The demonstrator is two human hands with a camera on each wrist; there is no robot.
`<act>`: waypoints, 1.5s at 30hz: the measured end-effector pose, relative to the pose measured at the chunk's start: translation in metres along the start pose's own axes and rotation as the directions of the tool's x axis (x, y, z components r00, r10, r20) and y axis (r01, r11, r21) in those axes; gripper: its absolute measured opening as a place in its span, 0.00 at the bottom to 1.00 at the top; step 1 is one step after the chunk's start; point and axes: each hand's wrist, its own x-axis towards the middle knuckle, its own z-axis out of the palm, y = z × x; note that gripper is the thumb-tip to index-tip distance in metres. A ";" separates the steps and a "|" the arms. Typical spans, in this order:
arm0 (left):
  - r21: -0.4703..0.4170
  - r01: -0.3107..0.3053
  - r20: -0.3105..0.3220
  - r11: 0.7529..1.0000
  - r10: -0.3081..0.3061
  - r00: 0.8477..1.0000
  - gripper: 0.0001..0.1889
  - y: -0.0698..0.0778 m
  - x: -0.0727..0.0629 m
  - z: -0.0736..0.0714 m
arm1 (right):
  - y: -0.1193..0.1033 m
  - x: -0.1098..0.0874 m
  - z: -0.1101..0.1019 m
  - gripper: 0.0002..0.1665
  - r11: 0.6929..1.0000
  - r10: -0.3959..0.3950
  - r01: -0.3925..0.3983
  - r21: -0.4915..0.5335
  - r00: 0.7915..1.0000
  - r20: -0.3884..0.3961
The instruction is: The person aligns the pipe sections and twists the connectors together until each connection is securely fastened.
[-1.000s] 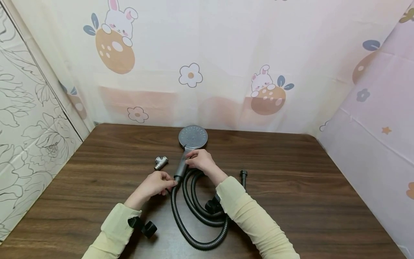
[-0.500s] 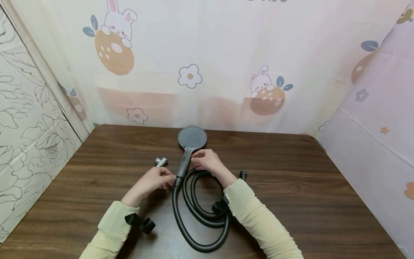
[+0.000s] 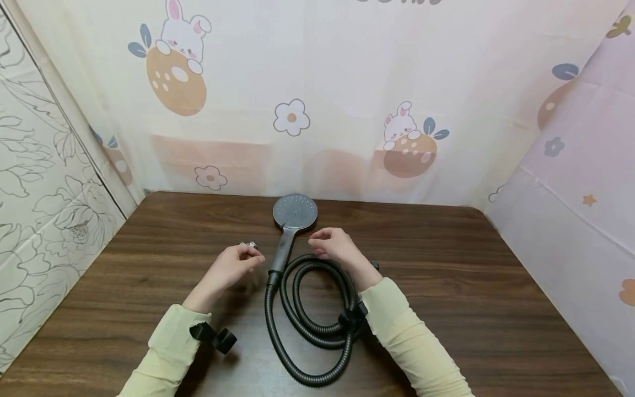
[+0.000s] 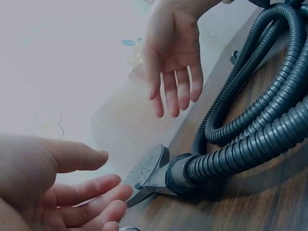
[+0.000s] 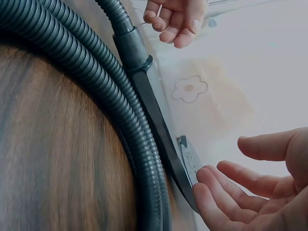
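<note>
Your left hand (image 3: 230, 270) and right hand (image 3: 342, 251) are empty, fingers loose, flanking the showerhead (image 3: 295, 212) on the table (image 3: 446, 286); likely light, rigid, slick, so grip its handle (image 3: 283, 253), expecting springy hose (image 3: 313, 380) drag.

A strip of grey lettering (image 3: 399, 1) marks the pale printed cloth (image 3: 347, 71) at about one o'clock in the head view, cropped to its lower edge and unreadable. No legible text appears in any view.
</note>
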 end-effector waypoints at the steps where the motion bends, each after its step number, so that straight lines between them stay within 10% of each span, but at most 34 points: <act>1: 0.001 -0.011 -0.011 1.000 0.011 1.000 0.11 0.000 0.000 0.000 | 0.001 -0.001 -0.002 0.16 1.000 -0.001 0.001 0.003 1.000 -0.004; 30: 0.006 0.032 -0.235 0.999 -0.029 0.972 0.15 -0.011 0.015 0.000 | 0.029 -0.029 -0.043 0.17 0.973 -0.030 -0.011 -0.229 0.984 -0.174; 45: 0.037 0.047 -0.195 0.998 -0.039 0.980 0.20 -0.015 0.022 0.003 | 0.045 -0.040 -0.060 0.18 0.933 -0.077 -0.017 -0.360 0.967 -0.243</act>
